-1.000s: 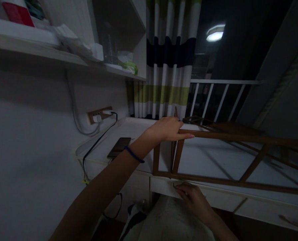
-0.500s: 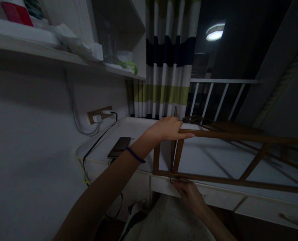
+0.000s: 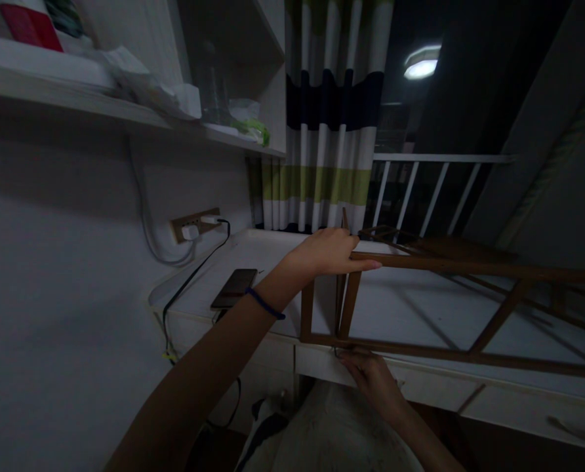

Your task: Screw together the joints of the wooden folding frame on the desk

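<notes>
A brown wooden frame [image 3: 420, 349], with long rails and crosspieces, rests on its side along the front of the white desk [image 3: 395, 308]. My left hand [image 3: 329, 251] is closed over its upper left corner, thumb stretched along the top rail. Below the lower rail, at the desk's front edge, my right hand [image 3: 374, 380] pinches a thin, dark, bent piece that looks like a hex key [image 3: 336, 353]. Its upper end meets the underside of the frame's lower left corner; the fingers hide the rest.
Left on the desk lies a phone [image 3: 234, 288]; a black cable [image 3: 194, 274] runs from the wall socket [image 3: 197, 224] over the desk edge. A shelf [image 3: 140, 108] overhangs at upper left. Behind are a striped curtain [image 3: 329, 144] and a window railing [image 3: 444, 158]. Drawers [image 3: 430, 392] sit under the desktop.
Both hands and the wooden frame stay practically in place. The fingers of my right hand shift very slightly at the bent piece.
</notes>
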`<move>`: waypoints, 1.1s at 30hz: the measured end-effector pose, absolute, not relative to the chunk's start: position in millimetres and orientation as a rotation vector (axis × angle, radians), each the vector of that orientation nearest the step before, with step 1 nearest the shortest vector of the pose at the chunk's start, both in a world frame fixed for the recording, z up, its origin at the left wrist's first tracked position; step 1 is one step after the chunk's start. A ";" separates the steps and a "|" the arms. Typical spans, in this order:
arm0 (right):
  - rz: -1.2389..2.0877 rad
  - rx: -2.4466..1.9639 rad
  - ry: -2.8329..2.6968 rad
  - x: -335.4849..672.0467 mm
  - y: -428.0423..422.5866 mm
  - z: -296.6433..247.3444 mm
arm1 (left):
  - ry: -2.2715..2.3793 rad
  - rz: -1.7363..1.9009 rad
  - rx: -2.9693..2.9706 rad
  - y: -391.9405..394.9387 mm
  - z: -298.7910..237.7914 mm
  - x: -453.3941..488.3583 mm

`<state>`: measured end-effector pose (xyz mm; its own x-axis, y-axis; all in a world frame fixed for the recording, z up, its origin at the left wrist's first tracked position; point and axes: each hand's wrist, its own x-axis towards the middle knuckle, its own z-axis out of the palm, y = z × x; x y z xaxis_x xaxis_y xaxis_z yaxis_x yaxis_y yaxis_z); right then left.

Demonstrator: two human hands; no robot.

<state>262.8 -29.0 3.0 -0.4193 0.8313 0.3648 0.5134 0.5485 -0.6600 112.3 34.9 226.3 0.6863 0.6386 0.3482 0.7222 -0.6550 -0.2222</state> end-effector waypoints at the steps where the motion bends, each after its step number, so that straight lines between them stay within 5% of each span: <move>1: 0.606 -1.078 -2.102 262.5 -29.1 3.2 | -1.069 -0.341 -2.554 35.1 226.2 112.3; 33: 0.590 -1.093 -2.054 265.0 -29.7 0.2 | -1.046 -0.328 -2.568 36.3 227.0 112.6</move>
<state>265.0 -29.7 0.2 -0.3774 0.8431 0.3830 0.5112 0.5346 -0.6730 112.6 36.3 227.0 0.7010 0.6282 0.3376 0.7085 -0.6674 -0.2293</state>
